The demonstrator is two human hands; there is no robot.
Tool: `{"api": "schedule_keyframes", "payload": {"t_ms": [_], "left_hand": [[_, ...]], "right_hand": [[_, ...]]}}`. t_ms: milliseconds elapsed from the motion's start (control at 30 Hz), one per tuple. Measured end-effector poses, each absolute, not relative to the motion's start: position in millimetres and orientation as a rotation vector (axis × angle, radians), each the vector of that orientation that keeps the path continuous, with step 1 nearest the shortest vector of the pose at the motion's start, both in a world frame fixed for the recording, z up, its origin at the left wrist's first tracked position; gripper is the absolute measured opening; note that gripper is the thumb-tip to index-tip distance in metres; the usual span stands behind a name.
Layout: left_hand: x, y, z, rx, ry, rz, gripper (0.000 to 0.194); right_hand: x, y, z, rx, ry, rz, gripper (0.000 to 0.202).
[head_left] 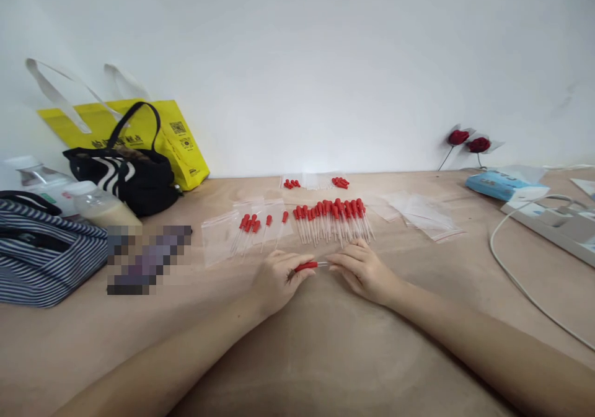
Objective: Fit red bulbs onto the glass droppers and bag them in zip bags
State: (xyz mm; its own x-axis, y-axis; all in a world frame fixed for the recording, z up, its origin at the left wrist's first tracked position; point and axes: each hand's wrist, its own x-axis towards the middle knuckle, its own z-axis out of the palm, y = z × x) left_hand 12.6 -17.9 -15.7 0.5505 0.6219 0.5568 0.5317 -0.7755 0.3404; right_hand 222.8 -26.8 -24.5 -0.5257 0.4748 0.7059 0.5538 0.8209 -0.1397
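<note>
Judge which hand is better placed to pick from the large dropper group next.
Probably the right hand: it sits directly before the dropper group, while the left hand, farther left, grips a red bulb.

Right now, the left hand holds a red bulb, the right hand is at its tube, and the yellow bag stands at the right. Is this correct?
No: the head view shows the yellow bag at the left. The left hand holds a red bulb; the right hand is at its tube.
</note>
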Motion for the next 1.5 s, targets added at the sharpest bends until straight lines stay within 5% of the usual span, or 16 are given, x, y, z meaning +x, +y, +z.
{"api": "schedule_keyframes", "payload": {"t_ms": [1000, 1100, 1300, 1500], "left_hand": [[16.9, -21.3, -11.5, 2.739, 0.953, 0.896, 0.016], [17.6, -18.6, -10.9, 2.529, 1.026, 1.006, 0.009], [36.2, -23.6, -17.1, 1.444, 1.046, 1.183, 0.030], [27.2, 14.7, 8.6, 1.447, 1.273, 1.132, 0.013]], "right_hand": [[210.2, -34.0, -24.3, -0.823, -2.243, -0.199, 0.022], [208.7, -32.8, -24.5, -0.877, -2.178, -0.064, 0.019], [205.2, -31.4, -25.4, -0.960, -2.050, 0.203, 0.018], [207.1, -31.0, -26.3, -0.965, -2.085, 0.164, 0.026]]}}
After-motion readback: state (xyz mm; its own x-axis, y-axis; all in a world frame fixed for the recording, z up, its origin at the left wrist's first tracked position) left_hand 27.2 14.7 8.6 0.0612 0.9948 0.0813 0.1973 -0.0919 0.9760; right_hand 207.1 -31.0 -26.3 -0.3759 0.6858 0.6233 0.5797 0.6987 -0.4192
